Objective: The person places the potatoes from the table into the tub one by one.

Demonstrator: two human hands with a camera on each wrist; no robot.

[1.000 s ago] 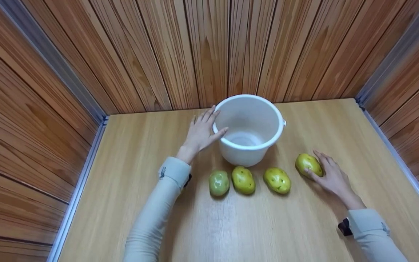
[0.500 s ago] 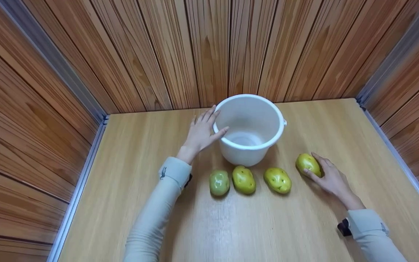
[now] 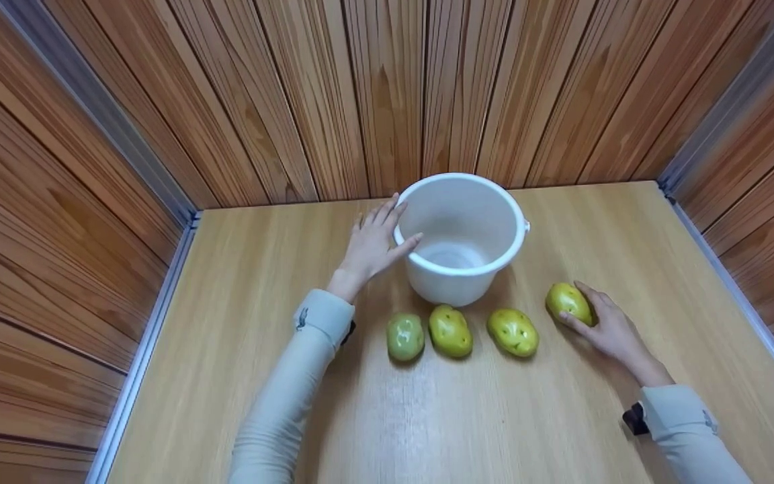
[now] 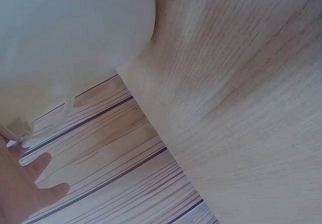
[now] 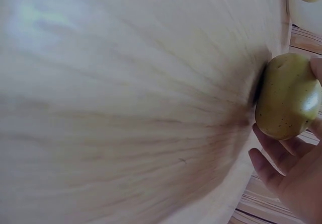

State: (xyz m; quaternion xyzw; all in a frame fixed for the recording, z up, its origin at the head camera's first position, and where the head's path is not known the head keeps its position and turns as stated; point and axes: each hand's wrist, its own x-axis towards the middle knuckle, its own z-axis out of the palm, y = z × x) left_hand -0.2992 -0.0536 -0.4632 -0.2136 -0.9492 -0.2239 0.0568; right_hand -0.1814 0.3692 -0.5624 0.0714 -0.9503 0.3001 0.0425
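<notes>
A white bucket (image 3: pixel 451 288) stands upright at the back middle of the table. My left hand (image 3: pixel 372 245) rests at its left rim, fingers spread and fairly straight, the thumb reaching over the opening. In the left wrist view, the fingertips (image 4: pixel 61 190) show near the bucket's thin handle (image 4: pixel 63 114). At the right, my right hand (image 3: pixel 614 331) holds a yellow potato (image 3: pixel 567 302), thumb on the near side and fingers round the far side. The right wrist view shows this potato (image 5: pixel 287 98) close to the tabletop.
Two more yellow potatoes (image 3: pixel 450 332) (image 3: pixel 512 333) and a smaller, greener, glossy rounded one (image 3: pixel 404 338) lie in a row before the bucket. Wood-panelled walls (image 3: pixel 387 94) enclose the table (image 3: pixel 481 417) at the back and sides.
My right hand's fingers have closed in around the yellow potato, which stays in about the same place. The left hand and the bucket have not visibly moved.
</notes>
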